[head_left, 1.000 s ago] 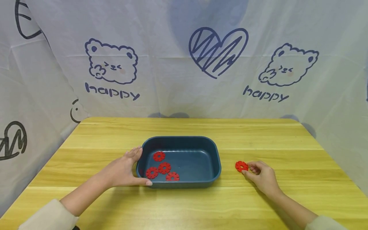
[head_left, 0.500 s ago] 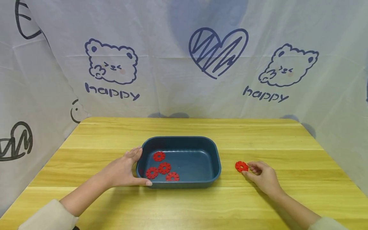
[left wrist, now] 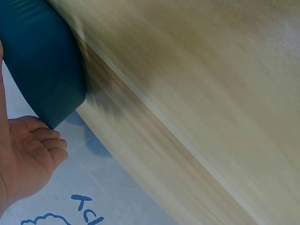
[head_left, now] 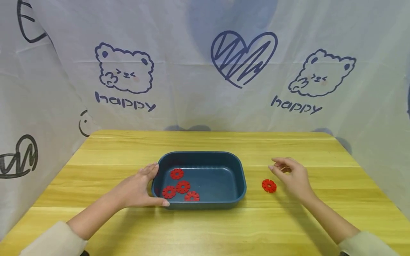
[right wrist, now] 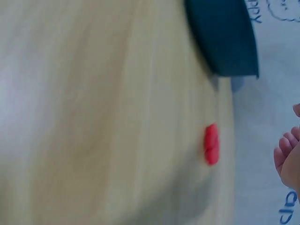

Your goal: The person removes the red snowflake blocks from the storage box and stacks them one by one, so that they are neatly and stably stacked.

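A dark blue rectangular plastic bin stands on the table, with several red notched discs, the interlocking building kind, lying at its left side; one of them is this disc. My left hand holds the bin's left end, thumb along the front wall and fingers at the left rim. In the left wrist view its fingers are bent at the bin's edge. Right of the bin, a single red notched disc lies flat on the wood. Above and behind that disc is my right hand, raised, fingers loosely bent, holding nothing.
The yellow wood-grain table ends at the back against a pale cloth printed with bears, hearts and lettering. More cloth hangs along both sides.
My right hand has let go of the single red disc and lifted up and away from it. The disc stays on the table. My left hand and the bin have not moved.
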A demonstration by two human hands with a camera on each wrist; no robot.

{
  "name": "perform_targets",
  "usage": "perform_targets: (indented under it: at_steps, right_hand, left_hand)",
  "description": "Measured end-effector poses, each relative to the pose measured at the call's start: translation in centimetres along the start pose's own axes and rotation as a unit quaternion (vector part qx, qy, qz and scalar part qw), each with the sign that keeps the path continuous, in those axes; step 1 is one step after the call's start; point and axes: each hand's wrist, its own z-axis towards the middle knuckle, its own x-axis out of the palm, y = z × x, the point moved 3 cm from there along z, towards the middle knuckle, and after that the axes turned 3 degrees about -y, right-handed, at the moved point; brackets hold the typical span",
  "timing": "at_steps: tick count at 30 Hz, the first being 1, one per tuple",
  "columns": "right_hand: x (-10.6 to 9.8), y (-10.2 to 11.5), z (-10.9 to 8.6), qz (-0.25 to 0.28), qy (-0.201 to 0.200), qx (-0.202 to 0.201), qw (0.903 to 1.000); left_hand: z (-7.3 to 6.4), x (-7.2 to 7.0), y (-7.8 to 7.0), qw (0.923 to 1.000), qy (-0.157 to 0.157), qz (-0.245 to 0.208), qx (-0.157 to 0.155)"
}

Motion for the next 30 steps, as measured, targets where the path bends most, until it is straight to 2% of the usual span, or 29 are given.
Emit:
perform_targets:
  at_steps: [6, 16, 19, 30]
  right_hand:
    - [1.3, 2.2, 0.9, 0.060, 0.017, 0.003, 0.9980]
    - [4.1, 4.6, 1.8, 0.124, 0.058, 0.008, 0.9905]
    - [5.1, 5.2, 2.0, 0.138, 0.078, 0.013, 0.9873]
    - [8.4, 7.4, 2.2, 0.160, 0.126, -0.010, 0.9790]
  left_hand:
    - [0.1, 0.0, 0.0, 1.0000, 0.001, 0.001, 0.000]
    - [0.0, 0.0, 0.0, 1.0000, -0.001, 0.003, -0.002]
    - [0.1, 0.0, 0.0, 1.0000, -0.001, 0.004, -0.002]
    - [0.0, 0.2, 0.1, 1.0000, 0.001, 0.005, -0.003]
